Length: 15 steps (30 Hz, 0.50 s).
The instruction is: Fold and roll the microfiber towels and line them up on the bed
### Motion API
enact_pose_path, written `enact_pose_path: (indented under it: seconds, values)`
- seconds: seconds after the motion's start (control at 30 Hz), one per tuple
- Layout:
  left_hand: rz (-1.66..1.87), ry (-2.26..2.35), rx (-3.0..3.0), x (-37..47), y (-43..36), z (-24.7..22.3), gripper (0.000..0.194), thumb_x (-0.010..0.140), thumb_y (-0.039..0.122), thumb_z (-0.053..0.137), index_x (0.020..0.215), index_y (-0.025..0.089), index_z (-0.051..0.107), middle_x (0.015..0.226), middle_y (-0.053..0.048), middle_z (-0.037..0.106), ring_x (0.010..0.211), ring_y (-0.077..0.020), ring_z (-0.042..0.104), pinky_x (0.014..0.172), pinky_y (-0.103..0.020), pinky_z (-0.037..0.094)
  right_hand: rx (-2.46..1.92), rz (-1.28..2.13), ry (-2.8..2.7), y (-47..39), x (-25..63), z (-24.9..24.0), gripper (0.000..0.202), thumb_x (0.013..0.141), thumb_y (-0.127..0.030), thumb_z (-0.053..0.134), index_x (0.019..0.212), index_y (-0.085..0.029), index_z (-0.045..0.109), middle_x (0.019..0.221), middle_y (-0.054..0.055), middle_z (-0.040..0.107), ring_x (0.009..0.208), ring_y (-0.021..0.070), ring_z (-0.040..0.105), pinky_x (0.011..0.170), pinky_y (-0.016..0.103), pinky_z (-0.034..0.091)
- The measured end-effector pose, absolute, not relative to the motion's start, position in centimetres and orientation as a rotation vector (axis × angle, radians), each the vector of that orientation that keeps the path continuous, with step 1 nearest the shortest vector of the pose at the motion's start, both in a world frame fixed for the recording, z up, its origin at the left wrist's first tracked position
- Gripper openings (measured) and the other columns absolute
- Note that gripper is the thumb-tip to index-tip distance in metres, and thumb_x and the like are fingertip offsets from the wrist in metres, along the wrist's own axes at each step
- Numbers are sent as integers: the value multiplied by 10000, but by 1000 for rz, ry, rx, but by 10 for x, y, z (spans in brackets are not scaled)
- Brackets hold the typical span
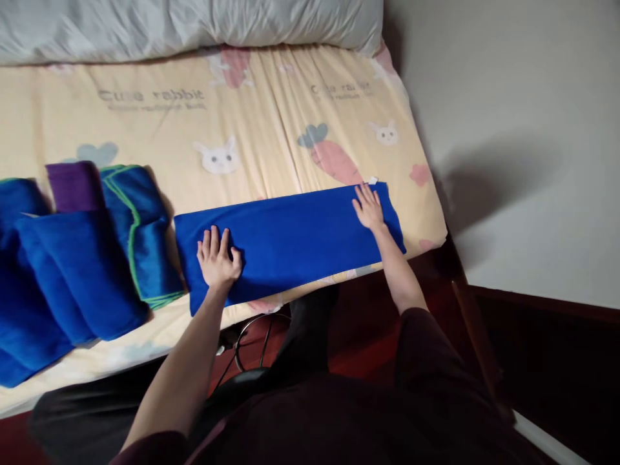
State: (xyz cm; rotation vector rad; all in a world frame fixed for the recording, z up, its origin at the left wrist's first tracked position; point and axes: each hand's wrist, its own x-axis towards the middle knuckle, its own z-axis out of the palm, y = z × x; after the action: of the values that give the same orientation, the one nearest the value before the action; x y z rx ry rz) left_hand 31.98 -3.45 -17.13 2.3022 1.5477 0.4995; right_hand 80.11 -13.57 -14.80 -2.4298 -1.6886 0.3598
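Note:
A blue towel [295, 239], folded into a long flat strip, lies along the bed's near edge. Toward its left end my left hand [217, 258] rests flat on the cloth, fingers spread. Near the far right corner my right hand [368, 205] also lies flat, its fingers beside a small white tag [372, 181] at the towel's edge. Neither hand grips the fabric. Just left of the strip sits a folded teal cloth [145, 226] with green edging.
Folded blue cloths [82, 278] and a purple cloth [75, 186] lie at the left. The bed has a yellow rabbit-print sheet [271, 129]. A grey-white pillow or quilt [194, 26] spans the back. A pale wall [533, 129] stands at the right. Cables [239, 345] hang below the bed edge.

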Motion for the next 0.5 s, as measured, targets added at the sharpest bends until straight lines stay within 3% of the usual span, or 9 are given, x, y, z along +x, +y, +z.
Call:
enact_pose_path:
  seconds: [0.17, 0.5]
  values:
    - [513, 1549, 2327, 320, -35, -171, 659, 1016, 435, 376, 1616, 184, 483, 1755, -99, 325, 1651, -287, 243, 1361, -531, 142, -2449, 311, -1710, -151, 852, -151, 654, 1130, -420, 301, 1735, -185, 212, 1792, 32, 213, 1678, 269, 143, 1383, 596, 85]
    - [485, 1524, 2263, 325, -37, -163, 693, 972, 396, 446, 1621, 155, 470, 1757, -144, 306, 1650, -346, 225, 1356, -589, 113, -2438, 366, -1480, -178, 822, -142, 688, 1114, -441, 315, 1725, -136, 233, 1801, 64, 163, 1685, 302, 78, 1362, 631, -26]
